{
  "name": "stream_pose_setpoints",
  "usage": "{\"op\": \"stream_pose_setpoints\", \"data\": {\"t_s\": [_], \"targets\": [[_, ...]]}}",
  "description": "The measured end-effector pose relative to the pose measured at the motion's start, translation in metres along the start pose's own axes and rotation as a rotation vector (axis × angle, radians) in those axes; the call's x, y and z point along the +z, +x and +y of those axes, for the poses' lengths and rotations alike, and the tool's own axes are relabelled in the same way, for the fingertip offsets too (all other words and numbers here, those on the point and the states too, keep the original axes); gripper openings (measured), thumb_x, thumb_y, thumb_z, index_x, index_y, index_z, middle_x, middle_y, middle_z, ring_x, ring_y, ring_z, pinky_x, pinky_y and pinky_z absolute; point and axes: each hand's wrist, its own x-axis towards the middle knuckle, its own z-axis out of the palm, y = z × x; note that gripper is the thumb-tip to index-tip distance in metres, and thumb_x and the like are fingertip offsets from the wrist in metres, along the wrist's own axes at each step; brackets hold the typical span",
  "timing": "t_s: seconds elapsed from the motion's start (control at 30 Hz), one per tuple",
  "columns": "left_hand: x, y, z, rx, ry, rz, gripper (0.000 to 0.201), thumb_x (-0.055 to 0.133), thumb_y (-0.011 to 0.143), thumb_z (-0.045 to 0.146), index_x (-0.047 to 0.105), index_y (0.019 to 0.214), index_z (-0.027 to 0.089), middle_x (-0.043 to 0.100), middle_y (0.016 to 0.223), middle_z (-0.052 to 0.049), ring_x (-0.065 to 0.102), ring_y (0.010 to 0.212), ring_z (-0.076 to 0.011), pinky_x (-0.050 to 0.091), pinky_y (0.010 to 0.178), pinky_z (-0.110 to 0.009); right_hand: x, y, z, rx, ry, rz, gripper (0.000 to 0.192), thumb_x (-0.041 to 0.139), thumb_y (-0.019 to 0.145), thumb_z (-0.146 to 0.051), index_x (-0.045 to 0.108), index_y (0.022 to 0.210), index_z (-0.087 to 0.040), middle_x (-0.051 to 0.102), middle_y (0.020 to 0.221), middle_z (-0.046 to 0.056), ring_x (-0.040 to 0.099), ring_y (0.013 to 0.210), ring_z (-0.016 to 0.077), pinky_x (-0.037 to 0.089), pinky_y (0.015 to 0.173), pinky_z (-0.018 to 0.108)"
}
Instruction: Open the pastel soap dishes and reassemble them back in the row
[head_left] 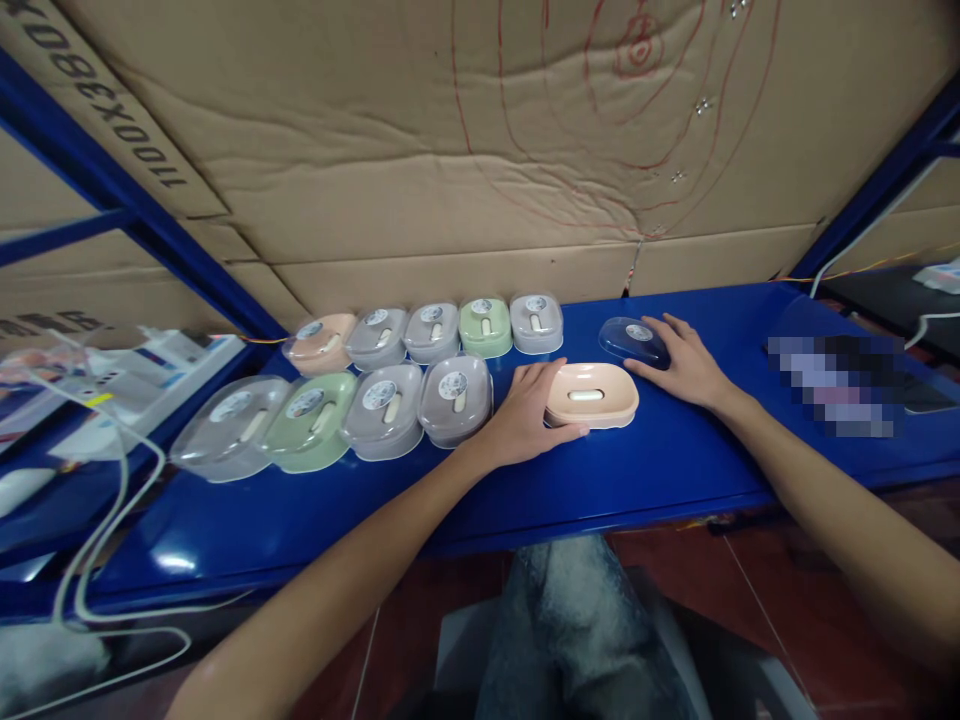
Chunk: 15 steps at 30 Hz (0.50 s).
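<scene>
Blue and glossy, the counter is carrying everything close to its near edge. Your left hand is cupping the side of the peach soap dish, fingers spread, not clamped. Your right hand is lying flat, fingertips touching the clear lid just behind. Sliding the dish leftward could be knocking the lidded boxes beside it. Open room is lying to the right, before the cardboard wall.

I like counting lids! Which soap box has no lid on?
The peach soap box by the left hand. Its clear lid lies apart under the right hand; the other boxes are covered.
</scene>
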Motion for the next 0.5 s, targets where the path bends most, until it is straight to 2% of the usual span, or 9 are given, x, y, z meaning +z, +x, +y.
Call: {"op": "stream_pose_setpoints", "data": {"t_s": [0.13,0.27,0.5], "targets": [[-0.0013,-0.0009,0.0014,0.004,-0.007,-0.010,0.099,0.085,0.086,0.054,0.037,0.167,0.023,0.045,0.168,-0.017,0.036,0.156,-0.0418,0.031,0.131,-0.064,0.0007,0.0018,0.0019,-0.051,0.039,-0.015,0.082,0.068,0.089,-0.078,0.055,0.156,-0.033,0.061,0.153,0.016,0.050,0.150,0.0471,0.045,0.119,0.075],[-0.0033,-0.0012,0.0024,0.011,-0.027,-0.012,0.097,0.084,0.087,0.053,0.037,0.167,0.024,0.043,0.169,-0.016,0.036,0.158,-0.0401,0.031,0.132,-0.062,-0.0006,0.0033,0.0027,-0.041,0.045,-0.016,0.075,0.068,0.093,-0.073,0.060,0.152,-0.027,0.068,0.141,0.017,0.062,0.135,0.0427,0.052,0.114,0.069],[-0.0042,-0.0006,0.0017,0.007,-0.075,-0.007,0.098,0.087,0.086,0.049,0.036,0.167,0.026,0.045,0.169,-0.015,0.040,0.156,-0.0384,0.032,0.132,-0.060,-0.0013,0.0061,0.0048,0.016,0.136,0.071,0.070,0.075,0.088,-0.071,0.069,0.141,-0.026,0.074,0.132,0.016,0.067,0.127,0.0425,0.054,0.110,0.070]]}}
